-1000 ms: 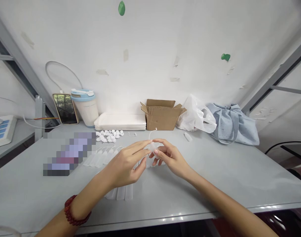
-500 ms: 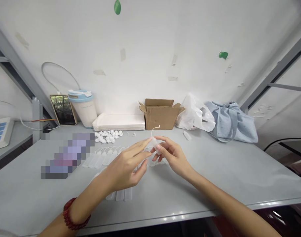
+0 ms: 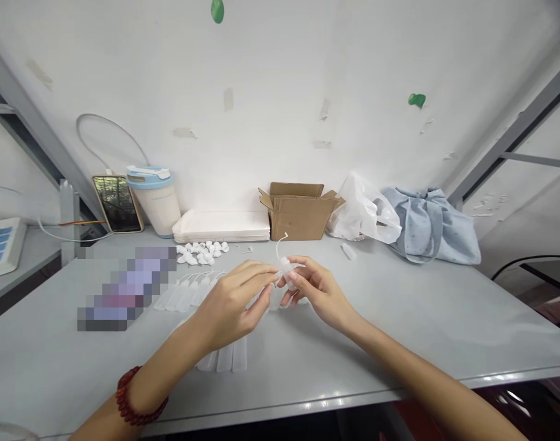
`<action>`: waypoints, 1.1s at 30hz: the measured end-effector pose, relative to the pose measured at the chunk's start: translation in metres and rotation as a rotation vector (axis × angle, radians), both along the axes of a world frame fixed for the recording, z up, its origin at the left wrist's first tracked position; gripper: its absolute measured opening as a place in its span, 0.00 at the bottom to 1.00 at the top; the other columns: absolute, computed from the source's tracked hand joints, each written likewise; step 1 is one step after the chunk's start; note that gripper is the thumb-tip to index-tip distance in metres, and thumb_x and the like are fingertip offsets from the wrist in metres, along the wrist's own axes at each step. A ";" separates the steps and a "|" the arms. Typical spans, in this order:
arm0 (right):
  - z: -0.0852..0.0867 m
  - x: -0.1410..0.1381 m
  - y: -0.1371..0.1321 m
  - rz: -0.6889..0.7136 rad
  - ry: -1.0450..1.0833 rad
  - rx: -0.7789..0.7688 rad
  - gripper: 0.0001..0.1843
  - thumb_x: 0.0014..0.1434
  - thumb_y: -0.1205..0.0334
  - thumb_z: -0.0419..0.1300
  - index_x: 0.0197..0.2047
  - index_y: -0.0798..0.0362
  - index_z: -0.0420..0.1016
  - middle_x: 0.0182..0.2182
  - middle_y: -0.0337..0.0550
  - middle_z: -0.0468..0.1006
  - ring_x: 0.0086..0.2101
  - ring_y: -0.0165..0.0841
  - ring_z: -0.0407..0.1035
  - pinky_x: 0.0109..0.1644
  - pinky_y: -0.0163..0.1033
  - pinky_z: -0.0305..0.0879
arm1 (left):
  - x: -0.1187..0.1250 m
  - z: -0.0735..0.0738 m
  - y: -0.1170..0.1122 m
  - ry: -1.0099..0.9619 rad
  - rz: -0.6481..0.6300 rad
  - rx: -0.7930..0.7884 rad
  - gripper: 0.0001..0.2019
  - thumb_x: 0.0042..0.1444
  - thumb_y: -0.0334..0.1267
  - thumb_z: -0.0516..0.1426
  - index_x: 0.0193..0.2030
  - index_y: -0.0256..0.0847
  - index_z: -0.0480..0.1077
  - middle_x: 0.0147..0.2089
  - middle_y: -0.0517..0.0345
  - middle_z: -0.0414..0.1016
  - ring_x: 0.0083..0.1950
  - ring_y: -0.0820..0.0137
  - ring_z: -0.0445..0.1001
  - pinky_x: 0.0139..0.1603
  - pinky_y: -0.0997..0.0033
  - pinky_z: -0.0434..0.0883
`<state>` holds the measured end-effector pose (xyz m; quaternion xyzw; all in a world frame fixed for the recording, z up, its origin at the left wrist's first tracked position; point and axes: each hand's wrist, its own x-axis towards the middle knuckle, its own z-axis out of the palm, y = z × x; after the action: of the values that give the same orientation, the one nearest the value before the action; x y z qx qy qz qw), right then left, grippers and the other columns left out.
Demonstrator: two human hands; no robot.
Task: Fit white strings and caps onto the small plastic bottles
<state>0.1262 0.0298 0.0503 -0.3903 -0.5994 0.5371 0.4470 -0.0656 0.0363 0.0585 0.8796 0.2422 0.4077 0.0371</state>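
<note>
Between thumb and fingers, my right hand [image 3: 326,294] pinches a small translucent white plastic tube [image 3: 287,271], a thin curved strip rising from its top. My left hand [image 3: 231,300], a red bead bracelet on its wrist, has its fingers extended towards the tube. Its fingertips are at the tube's left side; whether they touch it I cannot tell. Beneath and behind my left hand lies a row of similar tubes with curved strips [image 3: 183,295], partly covered. Several more clear tubes [image 3: 225,358] lie nearer the table's front edge.
Small white caps [image 3: 201,253] are heaped behind the tubes. Along the wall stand a phone [image 3: 119,205], a tumbler [image 3: 155,202], stacked white trays [image 3: 222,226], an open cardboard box [image 3: 301,217], a plastic bag [image 3: 363,211] and a blue cloth bag [image 3: 434,226]. One loose tube [image 3: 348,252] lies right.
The tube in my right hand has shifted slightly left and its strip now leans further left. My left hand has drawn back a little to the left, its thumb closer to its fingers.
</note>
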 end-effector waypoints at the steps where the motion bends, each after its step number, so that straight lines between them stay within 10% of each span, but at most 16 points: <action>1: 0.000 0.000 -0.001 0.003 0.006 -0.005 0.18 0.59 0.51 0.55 0.49 0.52 0.63 0.33 0.41 0.75 0.25 0.29 0.73 0.30 0.37 0.68 | 0.000 0.000 0.000 0.007 0.014 -0.003 0.13 0.57 0.25 0.50 0.48 0.39 0.67 0.44 0.51 0.74 0.47 0.65 0.71 0.47 0.62 0.70; 9: -0.002 -0.005 -0.006 0.079 0.040 -0.010 0.18 0.59 0.51 0.56 0.48 0.51 0.60 0.32 0.40 0.73 0.30 0.29 0.70 0.34 0.38 0.70 | 0.002 -0.001 -0.001 0.229 0.177 -0.033 0.23 0.56 0.43 0.57 0.56 0.36 0.58 0.41 0.50 0.70 0.41 0.62 0.68 0.37 0.64 0.67; 18: -0.003 -0.006 -0.008 0.167 -0.095 0.015 0.16 0.61 0.52 0.53 0.47 0.53 0.62 0.28 0.39 0.74 0.31 0.30 0.71 0.36 0.37 0.67 | 0.004 0.006 -0.007 0.301 0.203 -0.036 0.07 0.54 0.36 0.54 0.39 0.39 0.62 0.32 0.57 0.65 0.35 0.65 0.64 0.33 0.67 0.62; 23: 0.000 0.001 -0.001 -0.042 -0.235 0.043 0.15 0.61 0.54 0.53 0.30 0.56 0.70 0.25 0.41 0.75 0.25 0.29 0.71 0.30 0.35 0.64 | 0.000 0.012 -0.015 0.503 0.081 -0.357 0.12 0.49 0.42 0.57 0.36 0.41 0.61 0.35 0.58 0.65 0.36 0.65 0.65 0.33 0.68 0.62; 33: 0.003 0.005 0.003 -0.181 -0.255 0.086 0.14 0.60 0.57 0.54 0.27 0.55 0.69 0.23 0.39 0.75 0.21 0.27 0.70 0.28 0.33 0.62 | 0.000 0.013 -0.030 0.716 -0.025 -0.582 0.15 0.41 0.42 0.59 0.35 0.39 0.64 0.34 0.57 0.64 0.36 0.65 0.64 0.32 0.68 0.61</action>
<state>0.1312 0.0330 0.0531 -0.4882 -0.6361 0.4145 0.4304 -0.0654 0.0065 0.0711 0.9209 0.3336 -0.0074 0.2012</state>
